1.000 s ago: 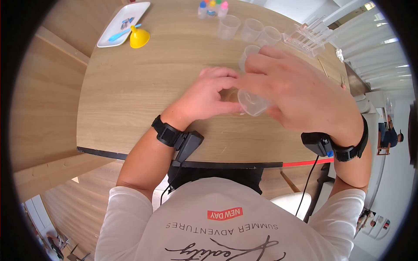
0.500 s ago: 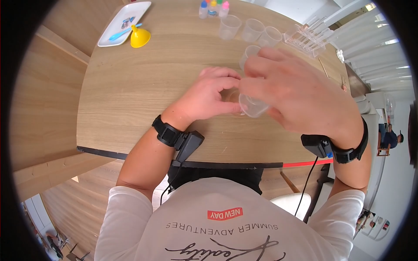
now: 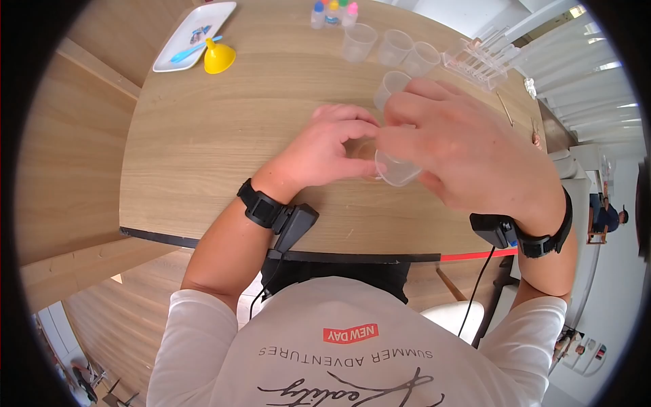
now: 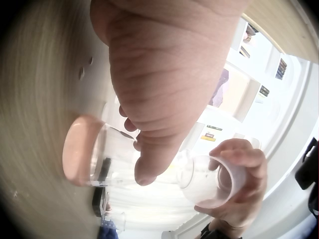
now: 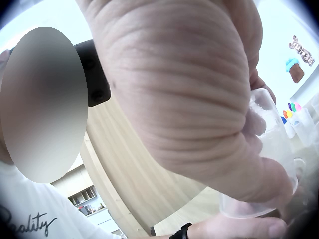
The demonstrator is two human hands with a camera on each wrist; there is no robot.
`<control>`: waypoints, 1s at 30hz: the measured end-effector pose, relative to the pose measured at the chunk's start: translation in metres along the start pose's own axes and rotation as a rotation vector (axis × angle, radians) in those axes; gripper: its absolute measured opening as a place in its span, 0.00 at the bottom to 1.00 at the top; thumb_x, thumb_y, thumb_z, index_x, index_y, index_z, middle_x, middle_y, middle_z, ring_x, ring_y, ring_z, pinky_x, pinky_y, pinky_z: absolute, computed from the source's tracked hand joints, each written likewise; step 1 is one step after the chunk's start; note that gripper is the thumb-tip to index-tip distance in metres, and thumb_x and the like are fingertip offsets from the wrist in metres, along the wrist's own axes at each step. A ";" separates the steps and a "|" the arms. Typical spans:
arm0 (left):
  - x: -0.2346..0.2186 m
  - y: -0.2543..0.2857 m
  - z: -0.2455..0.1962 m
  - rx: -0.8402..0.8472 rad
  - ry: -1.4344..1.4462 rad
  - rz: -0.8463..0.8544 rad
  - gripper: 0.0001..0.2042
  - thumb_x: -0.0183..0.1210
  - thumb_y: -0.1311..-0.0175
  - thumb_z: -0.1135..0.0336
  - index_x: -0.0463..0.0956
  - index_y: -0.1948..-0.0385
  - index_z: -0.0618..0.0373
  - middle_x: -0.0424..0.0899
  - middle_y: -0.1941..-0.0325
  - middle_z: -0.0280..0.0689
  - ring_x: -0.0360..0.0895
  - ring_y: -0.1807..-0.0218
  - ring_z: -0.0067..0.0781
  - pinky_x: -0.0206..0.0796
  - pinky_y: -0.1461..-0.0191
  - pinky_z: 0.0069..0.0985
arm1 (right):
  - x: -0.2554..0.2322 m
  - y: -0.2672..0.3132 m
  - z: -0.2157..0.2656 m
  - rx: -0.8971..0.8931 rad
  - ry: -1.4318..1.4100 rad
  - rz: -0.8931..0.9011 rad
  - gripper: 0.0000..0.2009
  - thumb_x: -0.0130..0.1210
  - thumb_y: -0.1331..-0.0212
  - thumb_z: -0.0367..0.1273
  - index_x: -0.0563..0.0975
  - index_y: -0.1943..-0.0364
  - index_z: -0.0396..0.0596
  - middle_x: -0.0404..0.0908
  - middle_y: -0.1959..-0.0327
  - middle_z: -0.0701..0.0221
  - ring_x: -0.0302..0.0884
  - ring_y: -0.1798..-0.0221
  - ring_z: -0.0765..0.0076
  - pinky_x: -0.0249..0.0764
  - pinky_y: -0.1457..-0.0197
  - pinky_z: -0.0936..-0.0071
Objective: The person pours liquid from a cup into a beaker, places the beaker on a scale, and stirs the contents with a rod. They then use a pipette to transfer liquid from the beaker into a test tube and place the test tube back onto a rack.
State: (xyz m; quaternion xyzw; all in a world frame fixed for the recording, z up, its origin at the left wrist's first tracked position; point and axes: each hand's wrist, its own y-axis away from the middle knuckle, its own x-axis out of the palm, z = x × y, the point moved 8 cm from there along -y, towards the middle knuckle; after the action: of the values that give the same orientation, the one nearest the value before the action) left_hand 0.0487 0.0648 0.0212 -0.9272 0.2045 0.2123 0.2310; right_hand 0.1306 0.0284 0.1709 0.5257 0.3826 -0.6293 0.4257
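My left hand (image 3: 319, 149) grips a clear cup (image 4: 112, 164) that stands on the table, thumb on one side and fingers round the other. Brownish-orange liquid (image 4: 79, 152) fills the lower part of that cup. My right hand (image 3: 468, 139) holds a translucent plastic cup (image 3: 399, 169), tipped over with its mouth toward the left hand's cup. In the left wrist view this tilted cup is above the standing one, right fingers wrapped round its base end. The right wrist view shows the thumb (image 5: 274, 184) pressed along its side.
Several translucent cups (image 3: 359, 44) stand beyond the hands. Small dropper bottles (image 3: 332, 15) with coloured caps are at the far edge, a test tube rack (image 3: 478, 61) at the far right. A yellow funnel (image 3: 218, 60) sits beside a white tray (image 3: 163, 64) at far left.
The right hand and its tilted cup have shifted very slightly to the right and toward the body. The left hand stays nearly still on its cup.
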 end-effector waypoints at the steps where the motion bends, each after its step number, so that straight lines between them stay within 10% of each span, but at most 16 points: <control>1: 0.001 0.000 0.001 -0.010 0.012 0.002 0.23 0.73 0.52 0.51 0.84 0.55 0.52 0.80 0.46 0.37 0.70 0.39 0.44 0.53 0.30 0.39 | 0.001 0.000 0.000 0.016 0.004 0.025 0.23 0.66 0.71 0.20 0.76 0.62 0.47 0.73 0.59 0.69 0.70 0.54 0.56 0.70 0.52 0.64; 15: -0.003 0.002 -0.002 -0.032 0.029 -0.025 0.22 0.74 0.51 0.52 0.85 0.55 0.49 0.81 0.45 0.35 0.68 0.39 0.46 0.54 0.31 0.39 | -0.008 0.012 -0.018 0.160 -0.097 -0.109 0.25 0.70 0.66 0.23 0.79 0.56 0.47 0.77 0.58 0.66 0.72 0.54 0.53 0.70 0.48 0.66; 23: -0.007 0.002 -0.015 -0.040 -0.059 -0.002 0.22 0.77 0.53 0.60 0.84 0.52 0.49 0.80 0.44 0.34 0.70 0.39 0.42 0.62 0.34 0.36 | -0.002 0.056 -0.087 0.550 -0.812 -0.772 0.26 0.73 0.49 0.31 0.74 0.46 0.42 0.77 0.58 0.73 0.74 0.56 0.80 0.72 0.53 0.76; 30: -0.007 0.002 -0.015 -0.042 -0.067 -0.007 0.22 0.77 0.52 0.61 0.84 0.53 0.50 0.80 0.45 0.33 0.70 0.39 0.41 0.63 0.35 0.37 | -0.018 0.031 -0.107 0.553 -0.814 -0.698 0.29 0.72 0.49 0.33 0.73 0.43 0.41 0.73 0.61 0.75 0.74 0.58 0.80 0.73 0.60 0.78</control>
State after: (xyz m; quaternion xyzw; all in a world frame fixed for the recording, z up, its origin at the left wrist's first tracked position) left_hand 0.0467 0.0574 0.0362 -0.9250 0.1889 0.2466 0.2190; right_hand 0.1972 0.1193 0.1707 0.1774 0.1611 -0.9586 0.1537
